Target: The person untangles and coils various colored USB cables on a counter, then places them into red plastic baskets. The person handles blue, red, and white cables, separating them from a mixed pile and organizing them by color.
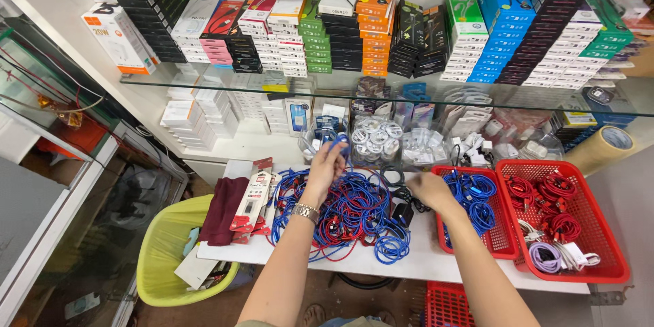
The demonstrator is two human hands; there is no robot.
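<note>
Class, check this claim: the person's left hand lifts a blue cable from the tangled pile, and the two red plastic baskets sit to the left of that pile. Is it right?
Not quite. The head view shows the two red plastic baskets to the right of the tangled pile of blue and red cables, not the left. The rest stands: the left hand lifts a blue cable from it.

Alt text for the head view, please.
Left hand lifts a blue cable from a tangled pile of blue and red cables on a white table; right hand rests beside it. Two red baskets hold coiled cables; stacked boxes fill a glass shelf above.
</note>
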